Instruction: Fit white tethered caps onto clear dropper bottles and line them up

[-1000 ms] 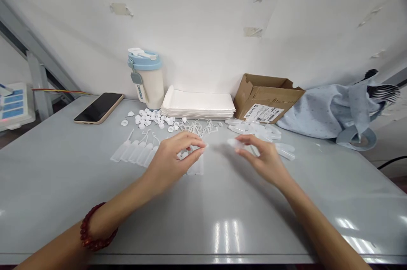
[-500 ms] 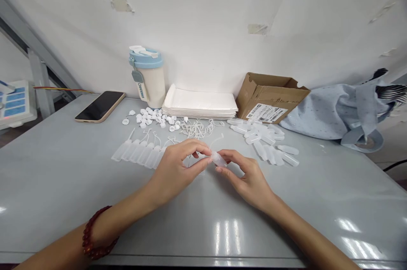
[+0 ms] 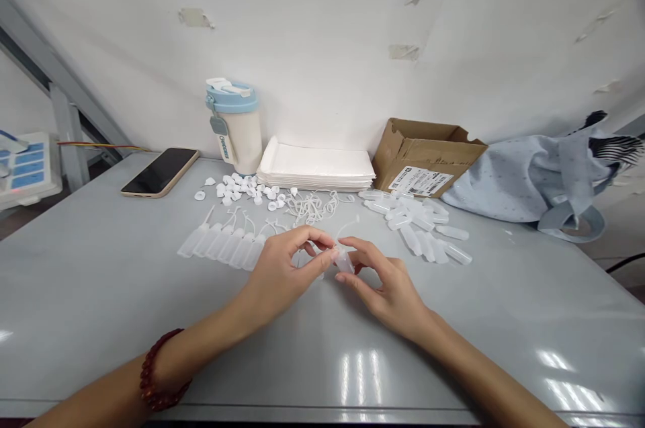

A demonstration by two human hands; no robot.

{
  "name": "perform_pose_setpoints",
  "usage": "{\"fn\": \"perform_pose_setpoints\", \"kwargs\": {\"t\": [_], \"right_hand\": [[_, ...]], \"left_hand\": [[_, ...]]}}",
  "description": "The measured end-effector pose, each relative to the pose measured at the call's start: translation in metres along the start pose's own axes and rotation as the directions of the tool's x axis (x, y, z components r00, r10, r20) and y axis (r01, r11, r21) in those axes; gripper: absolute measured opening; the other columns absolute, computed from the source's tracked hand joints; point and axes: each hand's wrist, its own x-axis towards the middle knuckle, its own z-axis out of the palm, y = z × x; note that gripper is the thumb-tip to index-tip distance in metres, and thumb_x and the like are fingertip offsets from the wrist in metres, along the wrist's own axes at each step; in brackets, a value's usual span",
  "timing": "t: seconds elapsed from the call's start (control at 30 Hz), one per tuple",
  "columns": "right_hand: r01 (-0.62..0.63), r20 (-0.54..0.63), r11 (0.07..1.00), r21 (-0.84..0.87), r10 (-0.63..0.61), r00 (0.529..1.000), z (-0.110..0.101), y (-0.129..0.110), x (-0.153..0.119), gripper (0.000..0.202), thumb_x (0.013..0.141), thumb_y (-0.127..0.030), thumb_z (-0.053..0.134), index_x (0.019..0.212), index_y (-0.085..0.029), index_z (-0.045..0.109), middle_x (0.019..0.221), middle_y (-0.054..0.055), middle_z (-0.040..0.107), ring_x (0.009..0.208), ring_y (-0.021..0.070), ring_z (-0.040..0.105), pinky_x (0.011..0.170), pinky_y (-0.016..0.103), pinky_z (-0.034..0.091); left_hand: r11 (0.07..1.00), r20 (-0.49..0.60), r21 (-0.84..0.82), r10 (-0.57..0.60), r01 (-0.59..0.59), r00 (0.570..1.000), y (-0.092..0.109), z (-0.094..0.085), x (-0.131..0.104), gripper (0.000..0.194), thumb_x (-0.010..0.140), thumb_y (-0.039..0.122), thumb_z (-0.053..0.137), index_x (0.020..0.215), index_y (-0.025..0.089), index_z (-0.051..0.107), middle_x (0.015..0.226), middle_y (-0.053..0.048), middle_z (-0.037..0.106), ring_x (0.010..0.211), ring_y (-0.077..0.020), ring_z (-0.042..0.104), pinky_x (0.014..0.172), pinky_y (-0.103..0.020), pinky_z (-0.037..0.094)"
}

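Near the middle of the table, a small translucent plastic bottle is held between both hands. My left hand pinches its neck end, where a thin white cord sticks up; the fingertips partly hide the cap. The fingers and thumb of my right hand are closed around the bottle's body. Beside my left hand lies a row of similar bottles with cords at their tops. Behind the hands are a heap of white cords and scattered white caps. Loose bottles without cords lie to the right.
Along the wall stand a cream tumbler with a blue lid, a stack of white envelopes and an open cardboard box. A phone lies at left. A pale blue fabric bag sits at right.
My right index finger has shifted up toward the bottle's neck, and the bottle stands more upright. My left hand keeps its pinch. The view has tilted slightly.
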Motion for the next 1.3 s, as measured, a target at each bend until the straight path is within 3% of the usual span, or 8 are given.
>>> {"fn": "perform_pose_setpoints", "kwargs": {"t": [0.23,0.43,0.6,0.73,0.97,1.13,1.3], "right_hand": [[0.057,-0.011,0.998,-0.016,-0.057,0.998,0.003,0.000,0.000,0.038,0.087,-0.019,0.058,0.123,-0.022,0.047,0.080,0.000,0.060,0.065,0.0115,0.054,0.064,0.022,0.048],[0.053,-0.033,0.999,0.010,-0.052,0.998,0.004,0.001,-0.002,0.039,0.086,-0.020,0.060,0.122,-0.024,0.046,0.080,0.000,0.062,0.063,0.0120,0.053,0.062,0.023,0.048],[-0.012,-0.032,0.986,0.165,0.017,0.999,0.005,-0.001,-0.001,0.044,0.082,-0.029,0.066,0.120,-0.026,0.046,0.069,-0.004,0.058,0.061,0.0116,0.053,0.059,0.023,0.049],[-0.113,-0.027,0.960,0.255,0.124,0.992,0.006,-0.001,0.000,0.051,0.073,-0.041,0.073,0.114,-0.025,0.048,0.065,-0.006,0.052,0.049,0.0087,0.042,0.046,0.021,0.042],[-0.197,0.050,0.963,0.184,0.191,0.980,0.006,-0.001,0.002,0.058,0.065,-0.052,0.075,0.109,-0.020,0.055,0.070,-0.003,0.056,0.051,0.0096,0.043,0.046,0.023,0.042],[-0.174,0.086,0.976,0.133,0.163,0.983,0.007,-0.005,0.004,0.053,0.064,-0.053,0.075,0.101,-0.020,0.059,0.065,-0.004,0.056,0.051,0.0099,0.045,0.047,0.022,0.042],[-0.130,0.112,0.986,0.102,0.118,0.987,0.009,-0.008,0.003,0.051,0.062,-0.049,0.078,0.101,-0.022,0.059,0.068,-0.004,0.060,0.052,0.0099,0.049,0.047,0.021,0.041]], "left_hand": [[0.994,0.054,-0.048,-0.096,0.098,0.994,0.001,-0.001,0.001,0.014,0.078,0.033,0.064,0.086,0.022,0.067,0.088,0.000,0.066,0.079,-0.0148,0.058,0.071,-0.028,0.048],[0.998,0.119,-0.057,-0.010,0.017,0.993,-0.002,-0.002,0.003,0.017,0.081,0.035,0.060,0.085,0.021,0.070,0.086,-0.001,0.069,0.079,-0.0165,0.060,0.074,-0.030,0.050],[0.999,0.110,0.012,0.030,-0.031,0.994,-0.005,0.000,0.005,0.024,0.081,0.038,0.058,0.092,0.021,0.071,0.083,-0.003,0.070,0.082,-0.0192,0.062,0.073,-0.031,0.052],[1.000,0.117,0.017,0.023,-0.025,0.993,-0.007,0.001,0.004,0.025,0.081,0.038,0.058,0.096,0.022,0.071,0.084,-0.003,0.070,0.084,-0.0198,0.063,0.075,-0.032,0.052],[1.000,0.197,-0.015,-0.021,0.024,0.980,-0.002,0.003,0.001,0.022,0.083,0.032,0.056,0.098,0.023,0.069,0.098,-0.002,0.069,0.087,-0.0169,0.061,0.080,-0.031,0.049],[0.997,0.146,0.069,0.028,-0.038,0.989,0.001,0.008,-0.001,0.018,0.074,0.030,0.065,0.088,0.018,0.068,0.086,-0.002,0.067,0.079,-0.0159,0.057,0.072,-0.029,0.046],[0.994,0.151,0.099,0.036,-0.051,0.988,0.000,0.014,-0.002,0.011,0.077,0.028,0.060,0.078,0.019,0.065,0.076,-0.001,0.064,0.075,-0.0155,0.055,0.069,-0.029,0.044]]}}
